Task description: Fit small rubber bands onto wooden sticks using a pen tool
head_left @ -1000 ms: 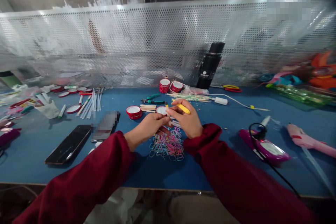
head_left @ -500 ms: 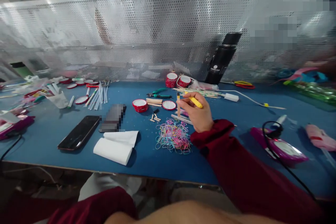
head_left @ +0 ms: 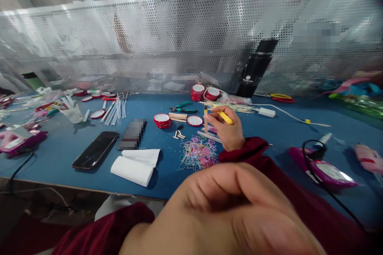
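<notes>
My right hand (head_left: 230,127) is closed over the table, pinching an upright flat wooden stick (head_left: 206,121) with a dark top end. A slim yellow tool (head_left: 225,117), its kind unclear, lies across the same fingers. Below it is a pile of coloured rubber bands (head_left: 197,153). My left hand (head_left: 221,207) is large and close to the camera, fingers curled in; anything inside is hidden. Beyond the bands lie short cut stick pieces (head_left: 178,135), a stack of wooden sticks (head_left: 178,116), red-rimmed round tins (head_left: 162,120) and green-handled pliers (head_left: 184,108).
Two phones, one black (head_left: 95,150), and a folded white cloth (head_left: 133,167) lie left of the bands. A black flask (head_left: 257,67) leans on the perforated metal screen (head_left: 185,36). At right sits a purple device (head_left: 323,169) with a black cable.
My left hand has risen into view from the bottom edge, now covering the table's front. My right hand keeps its grip on the stick and yellow tool. The view has shifted slightly.
</notes>
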{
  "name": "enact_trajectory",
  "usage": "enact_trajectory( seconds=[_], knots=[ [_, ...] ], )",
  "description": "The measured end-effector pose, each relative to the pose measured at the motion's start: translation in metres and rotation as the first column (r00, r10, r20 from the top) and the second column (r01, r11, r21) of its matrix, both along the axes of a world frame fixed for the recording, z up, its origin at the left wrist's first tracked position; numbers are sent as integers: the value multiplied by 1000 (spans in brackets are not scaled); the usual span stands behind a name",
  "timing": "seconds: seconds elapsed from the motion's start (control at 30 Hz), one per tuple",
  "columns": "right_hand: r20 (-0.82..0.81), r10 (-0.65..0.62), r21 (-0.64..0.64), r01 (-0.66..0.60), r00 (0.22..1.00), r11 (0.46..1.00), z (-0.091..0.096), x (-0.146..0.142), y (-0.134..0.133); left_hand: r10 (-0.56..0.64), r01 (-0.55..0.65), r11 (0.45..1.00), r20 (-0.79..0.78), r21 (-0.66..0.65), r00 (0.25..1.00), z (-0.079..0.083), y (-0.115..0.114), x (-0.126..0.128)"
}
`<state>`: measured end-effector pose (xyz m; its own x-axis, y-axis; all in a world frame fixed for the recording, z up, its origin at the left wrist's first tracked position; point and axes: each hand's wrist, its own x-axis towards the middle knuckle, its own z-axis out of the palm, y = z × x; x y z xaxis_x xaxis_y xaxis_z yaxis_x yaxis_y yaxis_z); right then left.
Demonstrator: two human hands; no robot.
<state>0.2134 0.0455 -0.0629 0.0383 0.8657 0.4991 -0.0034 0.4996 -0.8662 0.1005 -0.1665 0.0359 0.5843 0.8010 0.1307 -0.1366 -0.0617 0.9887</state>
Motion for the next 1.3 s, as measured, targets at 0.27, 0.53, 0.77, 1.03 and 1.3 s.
enact_trajectory(
  seconds=[0.27,0.53,0.77,1.03,1.3],
  knots=[
    [-45,-11,5,12,999,1000,4,-2,-1,176,-148,977,-188,153,966,-43,33,-15],
    [-144,39,-20,-43,989,999,7,-4,-3,694,-242,687,-520,685,498,-31,91,-44],
    [-166,59,-31,-65,984,997,7,-6,-4,571,-266,787,-493,556,657,-62,152,-39],
    [-226,138,-124,-169,964,978,10,-9,-14,385,-336,916,-240,220,891,-87,169,-26],
    [-186,135,-111,-158,973,981,6,-9,-14,392,-380,913,-63,147,918,-93,169,-24]
  ],
)
